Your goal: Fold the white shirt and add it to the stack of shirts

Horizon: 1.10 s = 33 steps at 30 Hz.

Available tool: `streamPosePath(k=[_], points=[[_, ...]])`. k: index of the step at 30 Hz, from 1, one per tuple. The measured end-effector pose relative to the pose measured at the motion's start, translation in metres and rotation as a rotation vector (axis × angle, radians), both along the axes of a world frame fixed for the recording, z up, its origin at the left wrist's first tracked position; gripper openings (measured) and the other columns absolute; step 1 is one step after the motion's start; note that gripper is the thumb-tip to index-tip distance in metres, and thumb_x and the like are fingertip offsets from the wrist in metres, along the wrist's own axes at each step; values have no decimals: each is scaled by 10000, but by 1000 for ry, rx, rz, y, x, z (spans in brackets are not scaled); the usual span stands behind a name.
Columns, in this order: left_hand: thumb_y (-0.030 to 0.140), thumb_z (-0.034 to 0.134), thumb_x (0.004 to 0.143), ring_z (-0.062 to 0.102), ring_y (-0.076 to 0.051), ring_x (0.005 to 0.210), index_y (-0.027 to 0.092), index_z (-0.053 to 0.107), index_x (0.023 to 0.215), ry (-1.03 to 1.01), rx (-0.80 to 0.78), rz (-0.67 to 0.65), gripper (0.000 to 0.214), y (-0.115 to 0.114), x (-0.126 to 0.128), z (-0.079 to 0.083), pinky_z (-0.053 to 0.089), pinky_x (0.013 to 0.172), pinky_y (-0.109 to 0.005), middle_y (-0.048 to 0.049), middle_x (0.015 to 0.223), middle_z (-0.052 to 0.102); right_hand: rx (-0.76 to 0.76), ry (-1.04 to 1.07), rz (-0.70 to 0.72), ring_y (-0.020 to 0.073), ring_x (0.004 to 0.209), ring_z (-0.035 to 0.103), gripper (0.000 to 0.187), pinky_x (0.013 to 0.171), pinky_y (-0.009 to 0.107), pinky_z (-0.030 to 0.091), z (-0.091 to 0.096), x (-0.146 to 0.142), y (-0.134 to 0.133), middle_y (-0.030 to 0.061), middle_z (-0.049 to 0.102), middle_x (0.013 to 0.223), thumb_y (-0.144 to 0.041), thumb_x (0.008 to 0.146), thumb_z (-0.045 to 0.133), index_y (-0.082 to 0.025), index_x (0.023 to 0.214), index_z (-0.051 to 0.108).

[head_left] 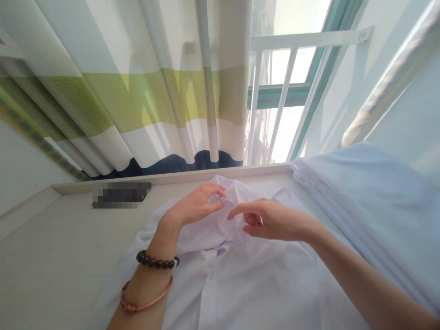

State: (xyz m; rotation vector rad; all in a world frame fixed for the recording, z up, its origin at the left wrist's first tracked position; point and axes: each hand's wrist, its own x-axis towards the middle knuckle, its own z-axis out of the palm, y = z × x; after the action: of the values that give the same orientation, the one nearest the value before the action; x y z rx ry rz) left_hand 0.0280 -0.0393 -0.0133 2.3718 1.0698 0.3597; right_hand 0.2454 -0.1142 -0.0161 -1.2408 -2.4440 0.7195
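Observation:
A white cloth garment (pixel 247 279), with a long placket-like seam down its front, lies spread and rumpled before me. My left hand (pixel 195 204) is over its upper part, the thumb and fingers curved with a gap between them, close to a raised fold. Facing it from the right is my right hand (pixel 271 220); its index finger reaches toward the same fold while the other fingers curl loosely and the thumb stays apart. Neither hand visibly grips the cloth. On my left wrist are a dark bead bracelet (pixel 156 262) and a copper-coloured bangle (pixel 147 306).
A stack of folded white cloth (pixel 374 197) lies at the right. Toward the back left is a dark, pixelated flat object (pixel 120 195) on the pale surface (pixel 51 266). A raised edge runs along the back, before a striped curtain (pixel 144 96) and white window railing (pixel 282 101).

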Motion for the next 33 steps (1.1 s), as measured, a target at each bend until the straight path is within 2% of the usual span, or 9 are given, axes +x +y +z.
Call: streamPosePath(k=[4,7,9,12,15,20,26,31,33], points=[[425,588,814,491,-253,1238,221,641,835,-80,76,54,212,3,0,-2,325,1086,-367,-45,1181,645,53,-46,-8,134,711,578,290,700,262,432,-3,1,2,9,674,848,-59,806,512,-223,961,694],[466,568,834,598,-230,1023,213,655,815,-122,61,60,267,-2,0,5,405,963,-332,-13,929,681,115,39,-40,133,749,593,158,704,256,459,-4,5,5,24,644,914,-168,865,561,-233,917,696],[493,553,842,599,-190,824,203,667,811,-124,32,51,314,-7,2,12,440,813,-293,6,796,651,210,130,-60,149,879,599,119,772,268,474,-1,8,4,42,614,1030,-238,889,575,-246,918,691],[489,507,870,537,-152,708,193,677,820,-104,-25,-22,344,-14,5,22,408,675,-252,17,735,614,329,246,0,187,1108,542,101,928,318,440,7,10,2,56,608,1147,-248,901,567,-235,903,667],[452,485,881,507,-141,677,180,670,813,-63,-72,-59,335,-20,9,28,374,622,-236,16,708,587,308,297,59,176,966,603,87,906,330,448,11,7,-2,39,684,969,-229,900,562,-221,921,646],[424,496,867,475,-125,628,156,656,794,-11,-179,-85,320,-23,14,26,319,543,-221,16,666,552,192,312,-40,122,697,594,103,683,234,453,7,-1,-3,-8,685,784,-310,869,620,-214,879,653],[360,525,834,494,-123,662,161,681,886,-15,-351,-218,258,-22,9,24,357,574,-204,21,738,589,183,269,-204,107,637,554,193,586,210,397,1,-3,-1,-27,657,713,-394,838,635,-205,809,656],[361,507,859,533,-137,700,171,700,931,-62,-432,-219,280,-21,3,27,398,637,-209,5,780,644,174,276,-147,106,660,573,67,622,210,413,4,1,-1,-25,681,746,-227,822,614,-199,832,674],[380,525,851,539,-141,708,170,700,928,-82,-428,-182,284,-20,4,27,403,636,-209,-4,793,653,179,281,-120,110,666,581,96,638,214,423,5,2,-1,-21,691,762,-179,806,604,-199,855,684]])
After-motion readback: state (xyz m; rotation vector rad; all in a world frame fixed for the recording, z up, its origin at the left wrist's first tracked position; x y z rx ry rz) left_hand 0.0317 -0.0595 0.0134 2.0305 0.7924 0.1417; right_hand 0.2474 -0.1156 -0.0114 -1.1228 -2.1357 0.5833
